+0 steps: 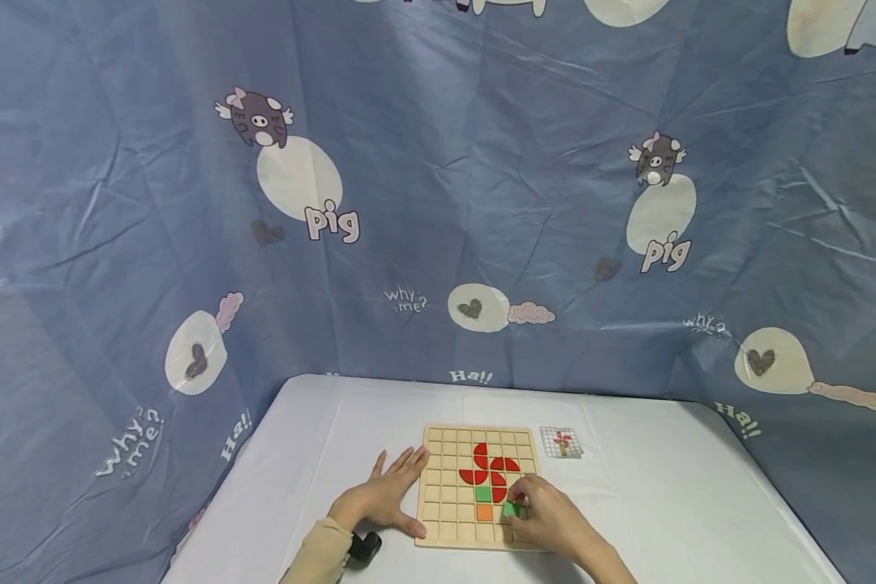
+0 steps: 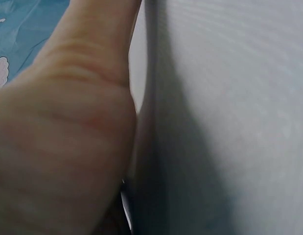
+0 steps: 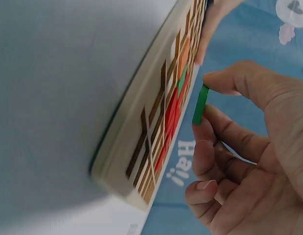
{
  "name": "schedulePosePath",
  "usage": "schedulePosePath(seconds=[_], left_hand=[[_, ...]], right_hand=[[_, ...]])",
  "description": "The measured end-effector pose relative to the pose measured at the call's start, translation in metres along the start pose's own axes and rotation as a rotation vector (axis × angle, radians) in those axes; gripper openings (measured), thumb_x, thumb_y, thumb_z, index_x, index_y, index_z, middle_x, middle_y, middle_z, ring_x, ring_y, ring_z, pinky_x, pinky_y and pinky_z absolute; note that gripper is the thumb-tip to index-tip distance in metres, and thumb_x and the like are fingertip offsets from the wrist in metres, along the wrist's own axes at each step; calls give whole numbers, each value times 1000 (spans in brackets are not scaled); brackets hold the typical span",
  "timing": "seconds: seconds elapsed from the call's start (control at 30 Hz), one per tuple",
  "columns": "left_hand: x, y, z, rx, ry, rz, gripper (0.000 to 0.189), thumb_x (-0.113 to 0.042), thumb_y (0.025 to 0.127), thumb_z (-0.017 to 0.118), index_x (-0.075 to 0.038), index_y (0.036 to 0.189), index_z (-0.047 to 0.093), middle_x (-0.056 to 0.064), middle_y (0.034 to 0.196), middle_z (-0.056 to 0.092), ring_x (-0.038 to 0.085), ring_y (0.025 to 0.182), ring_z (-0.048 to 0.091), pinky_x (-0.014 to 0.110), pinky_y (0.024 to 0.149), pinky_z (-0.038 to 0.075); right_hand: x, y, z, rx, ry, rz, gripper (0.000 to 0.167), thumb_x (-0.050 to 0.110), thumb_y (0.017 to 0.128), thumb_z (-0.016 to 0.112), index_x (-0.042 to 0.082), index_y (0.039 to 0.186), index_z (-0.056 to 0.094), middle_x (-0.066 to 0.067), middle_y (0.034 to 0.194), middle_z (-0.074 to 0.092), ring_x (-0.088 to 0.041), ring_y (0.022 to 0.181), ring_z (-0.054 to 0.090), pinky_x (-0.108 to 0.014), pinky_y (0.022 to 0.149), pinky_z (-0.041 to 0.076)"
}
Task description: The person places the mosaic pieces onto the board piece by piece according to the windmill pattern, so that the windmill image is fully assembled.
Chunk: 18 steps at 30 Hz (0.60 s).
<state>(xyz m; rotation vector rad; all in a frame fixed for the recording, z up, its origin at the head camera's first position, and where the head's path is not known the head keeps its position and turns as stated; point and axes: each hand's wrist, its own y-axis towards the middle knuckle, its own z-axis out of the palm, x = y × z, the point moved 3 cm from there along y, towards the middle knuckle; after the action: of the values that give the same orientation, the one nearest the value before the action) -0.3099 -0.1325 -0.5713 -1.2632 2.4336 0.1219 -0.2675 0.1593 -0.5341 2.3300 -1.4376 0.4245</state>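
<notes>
A wooden grid board (image 1: 445,531) lies on the table, holding several red rounded tiles (image 1: 480,456), a green square tile (image 1: 483,494) and an orange square tile (image 1: 485,513). My right hand (image 1: 551,517) pinches another green tile (image 3: 200,105) between thumb and forefinger, over the board's lower right part. In the right wrist view that tile stands on edge, apart from the board. My left hand (image 1: 390,492) lies with fingers spread at the board's left edge, thumb by its lower left corner. Only part of the left hand (image 2: 68,127) fills the left wrist view.
A small pattern card (image 1: 560,442) with a red, green and orange design lies right of the board's upper corner. White cloth covers the table (image 1: 664,487). A blue printed curtain (image 1: 438,203) hangs behind and along the sides.
</notes>
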Motion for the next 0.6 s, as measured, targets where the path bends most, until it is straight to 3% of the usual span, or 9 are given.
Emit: schedulePosePath(seconds=[0.27, 0.6], left_hand=[[-2, -1, 0, 2, 0, -2, 127, -67, 65, 74, -5, 155, 9, 11, 164, 6, 34, 151, 7, 67, 115, -4], [0, 0, 0, 12, -16, -19, 127, -67, 66, 74, -6, 155, 8, 10, 164, 6, 33, 151, 6, 67, 115, -5]], right_hand=[[17, 5, 15, 36, 37, -88, 20, 25, 75, 79, 18, 88, 67, 13, 82, 57, 3, 70, 46, -18, 58, 44], [27, 7, 32, 74, 0, -117, 22, 28, 75, 81, 23, 90, 67, 19, 87, 55, 5, 79, 48, -21, 68, 50]])
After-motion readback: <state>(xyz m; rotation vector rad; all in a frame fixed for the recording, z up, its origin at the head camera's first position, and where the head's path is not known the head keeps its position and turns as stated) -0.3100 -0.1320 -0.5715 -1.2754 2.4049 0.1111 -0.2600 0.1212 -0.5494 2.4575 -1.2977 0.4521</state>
